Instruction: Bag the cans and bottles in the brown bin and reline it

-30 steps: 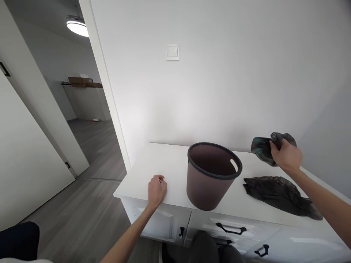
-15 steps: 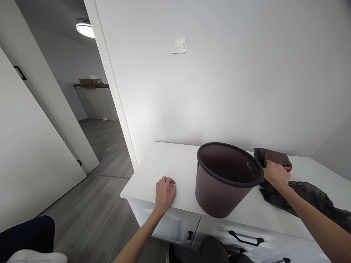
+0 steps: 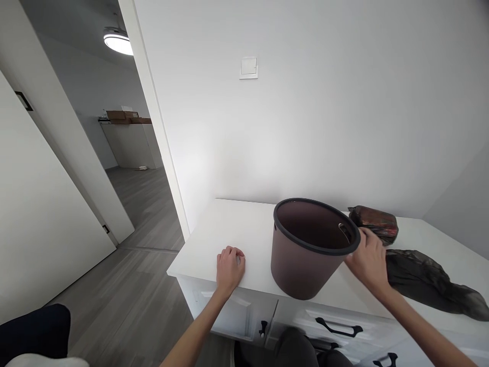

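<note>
Plain white wall (image 3: pixel 328 127) filled the back. Below it, white table (image 3: pixel 244 216) with panelled front and black drawer handles (image 3: pixel 339 329); everything relevant was on top of it.

Next size down: brownish-purple round tapered bin (image 3: pixel 301 272) with a black rim (image 3: pixel 324 251), mouth up, near the table's front edge, about mid-scene. Looked upright; couldn't tell if the base was slightly tilted. No liner showed inside as far as visible. Step in hand, as judged: handling the bin at its right side. Next move likely called for a sure hold on the rim and care that the base didn't slip over the front edge.

Right of the bin: crumpled black thin-plastic bag (image 3: pixel 426 281), lying long and loose on the table. Behind it, nearer the wall: compact reddish-black bundle wrapped in shiny plastic (image 3: pixel 376 223), just beside the bin.

2 bare hands. Right hand (image 3: pixel 369 259) was partly curled against the outside of the bin's right rim, fingers bent; couldn't tell whether it gripped the bin or only touched it. Left hand (image 3: pixel 229 266) rested on the table left of the bin, loosely curled, narrow gap; couldn't tell if it held anything.
</note>
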Motion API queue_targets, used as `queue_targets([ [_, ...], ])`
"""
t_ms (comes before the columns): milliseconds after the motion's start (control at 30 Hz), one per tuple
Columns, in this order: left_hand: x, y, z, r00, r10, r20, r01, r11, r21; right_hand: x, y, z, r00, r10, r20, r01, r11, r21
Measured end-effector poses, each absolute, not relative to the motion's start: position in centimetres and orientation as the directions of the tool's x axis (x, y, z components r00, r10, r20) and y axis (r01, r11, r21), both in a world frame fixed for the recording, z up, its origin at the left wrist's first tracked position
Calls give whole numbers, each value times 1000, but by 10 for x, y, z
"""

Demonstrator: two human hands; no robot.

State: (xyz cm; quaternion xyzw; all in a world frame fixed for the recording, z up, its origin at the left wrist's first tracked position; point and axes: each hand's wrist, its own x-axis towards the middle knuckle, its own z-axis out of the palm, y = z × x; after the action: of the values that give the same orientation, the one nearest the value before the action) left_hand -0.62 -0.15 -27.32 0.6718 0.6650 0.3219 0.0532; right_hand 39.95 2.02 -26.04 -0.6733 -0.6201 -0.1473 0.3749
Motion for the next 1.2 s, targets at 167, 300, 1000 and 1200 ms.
queue_targets([
  [167, -7, -2, -274, -91, 927, 363, 851, -117, 512, 387, -17, -305, 209, 907, 364, 647, 151, -747],
  [300, -7, -2, -273, -100, 928, 358, 841, -114, 530, 382, -25, -319, 159, 967, 201, 401, 122, -908],
  [1000, -9, 3, -275, -99, 939, 330, 827, -107, 553, 384, -25, -331, 258, 936, 238, 380, 128, -916],
  [1200, -8, 3, -273, -102, 939, 329, 829, -103, 550, 385, -24, -333, 259, 937, 233, 359, 130, -924],
])
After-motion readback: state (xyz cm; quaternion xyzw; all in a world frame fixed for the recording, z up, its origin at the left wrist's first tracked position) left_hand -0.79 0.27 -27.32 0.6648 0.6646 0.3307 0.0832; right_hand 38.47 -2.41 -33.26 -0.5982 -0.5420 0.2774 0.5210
